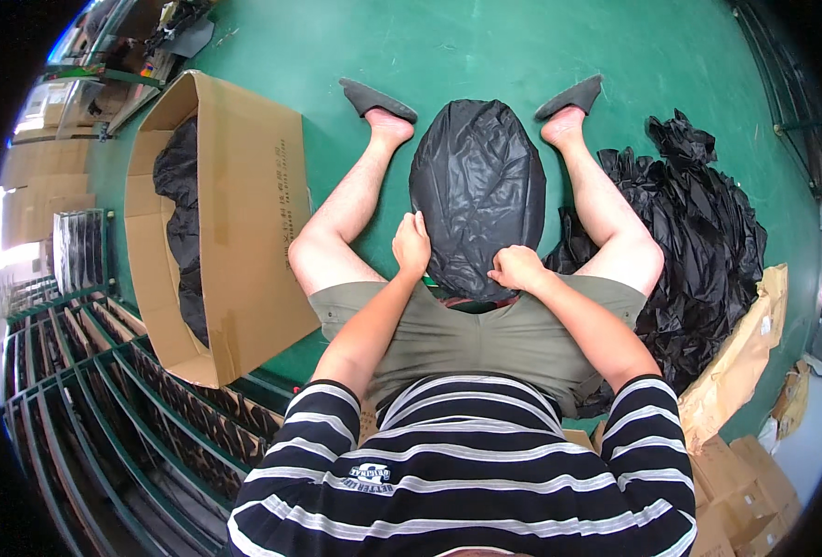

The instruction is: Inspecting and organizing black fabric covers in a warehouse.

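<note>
Between my knees stands a rounded bulk wrapped in a wrinkled black cover [478, 190], its surface thin and slightly shiny. My left hand [412, 245] is closed at the cover's near left edge, with some fingers out of sight behind it. At the near right edge, my right hand [518, 268] is closed with thumb and fingers pinching the black material. What lies under the cover is hidden.
On my left, a large open cardboard box [244, 223] holds black material [181, 232]. A heap of black covers [699, 241] lies on the green floor [336, 46] at my right, beside brown paper [740, 357] and cardboard boxes [740, 497]. Green metal racks [104, 418] stand at lower left.
</note>
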`<state>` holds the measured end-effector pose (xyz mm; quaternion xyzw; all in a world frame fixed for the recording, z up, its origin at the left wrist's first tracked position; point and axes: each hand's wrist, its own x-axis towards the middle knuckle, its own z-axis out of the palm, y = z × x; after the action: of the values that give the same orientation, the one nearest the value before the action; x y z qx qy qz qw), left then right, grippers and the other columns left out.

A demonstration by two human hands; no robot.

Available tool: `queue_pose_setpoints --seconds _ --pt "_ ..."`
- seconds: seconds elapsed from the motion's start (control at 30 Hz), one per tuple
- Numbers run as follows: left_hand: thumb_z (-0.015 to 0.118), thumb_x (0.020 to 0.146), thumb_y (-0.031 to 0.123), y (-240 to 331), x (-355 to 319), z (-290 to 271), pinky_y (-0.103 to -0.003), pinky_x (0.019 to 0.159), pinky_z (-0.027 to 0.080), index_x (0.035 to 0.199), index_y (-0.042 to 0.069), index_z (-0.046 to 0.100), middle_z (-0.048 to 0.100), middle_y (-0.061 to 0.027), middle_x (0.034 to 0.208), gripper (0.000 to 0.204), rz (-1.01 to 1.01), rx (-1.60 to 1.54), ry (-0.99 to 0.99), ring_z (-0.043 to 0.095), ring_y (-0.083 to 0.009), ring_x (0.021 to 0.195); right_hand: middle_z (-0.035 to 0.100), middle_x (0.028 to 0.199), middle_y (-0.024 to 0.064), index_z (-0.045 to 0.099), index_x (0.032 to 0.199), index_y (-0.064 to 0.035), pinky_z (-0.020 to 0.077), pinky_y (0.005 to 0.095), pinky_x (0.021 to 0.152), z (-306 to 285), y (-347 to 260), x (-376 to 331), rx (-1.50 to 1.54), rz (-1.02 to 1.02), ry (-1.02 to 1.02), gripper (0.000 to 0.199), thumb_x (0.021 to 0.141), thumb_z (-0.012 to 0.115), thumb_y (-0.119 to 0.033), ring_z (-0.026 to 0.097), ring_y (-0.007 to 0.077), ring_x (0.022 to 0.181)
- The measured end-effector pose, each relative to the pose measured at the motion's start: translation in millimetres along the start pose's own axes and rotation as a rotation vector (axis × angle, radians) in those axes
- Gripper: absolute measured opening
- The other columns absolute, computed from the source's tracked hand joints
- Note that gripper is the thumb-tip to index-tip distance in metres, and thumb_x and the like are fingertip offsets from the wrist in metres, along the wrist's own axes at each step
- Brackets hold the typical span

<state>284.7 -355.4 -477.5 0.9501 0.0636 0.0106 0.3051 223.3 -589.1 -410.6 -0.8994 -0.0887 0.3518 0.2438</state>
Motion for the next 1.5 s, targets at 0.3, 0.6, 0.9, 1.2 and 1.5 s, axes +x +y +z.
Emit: queue_pose_setpoints --seconds 0.3,0.6,0.9,1.2,1.5 --pt "0.064 0.088 0.021 43 4 -15 -0.049 0.103 0.032 0.131 0.006 0.047 0.043 -0.0193 0.133 0.048 0.324 0.017 0.15 0.041 -0.0369 0.124 0.071 0.082 0.0156 0.074 0.075 -0.0084 0.054 0.0433 0.077 8 3 -2 -0.021 0.004 -0.07 0.029 0.076 0.074 -0.038 0.069 0.0321 0.084" --pt "0.058 0.089 0.05 64 12 17 -0.065 0.111 0.013 0.147 0.014 0.037 0.024 -0.0156 0.156 0.072 0.512 0.257 -0.067 0.019 -0.0346 0.145 0.069 0.08 0.0152 0.072 0.077 -0.0091 0.0533 0.0457 0.075 20 3 -9 -0.041 -0.073 -0.013 0.029 0.078 0.072 -0.038 0.068 0.0334 0.082" --pt "0.062 0.085 0.052 49 -8 1 -0.061 0.111 0.022 0.149 0.014 0.034 0.023 -0.0187 0.156 0.079 0.466 0.196 -0.131 0.018 -0.0381 0.145 0.066 0.073 0.0173 0.068 0.084 -0.0025 0.0513 0.0406 0.067 -49 1 33 0.258 -0.267 -0.02 0.03 0.085 0.067 -0.033 0.067 0.027 0.069" --pt "0.065 0.084 0.051 56 -9 1 -0.06 0.11 0.026 0.147 0.013 0.036 0.025 -0.0185 0.155 0.079 0.46 0.148 -0.118 0.022 -0.039 0.143 0.037 0.143 0.0244 0.04 0.144 -0.0179 0.0379 0.0554 0.1 -77 54 137 -0.108 0.196 1.018 0.05 0.097 0.048 -0.033 0.043 0.0433 0.125" --pt "0.066 0.083 0.049 93 49 -20 -0.059 0.113 0.014 0.129 0.003 0.048 0.053 -0.0163 0.121 0.068 0.122 0.009 -0.091 0.044 -0.0321 0.124 0.039 0.137 0.0268 0.043 0.142 -0.0144 0.0398 0.0508 0.101 -69 50 135 -0.117 0.108 1.096 0.05 0.096 0.052 -0.03 0.046 0.0443 0.119"
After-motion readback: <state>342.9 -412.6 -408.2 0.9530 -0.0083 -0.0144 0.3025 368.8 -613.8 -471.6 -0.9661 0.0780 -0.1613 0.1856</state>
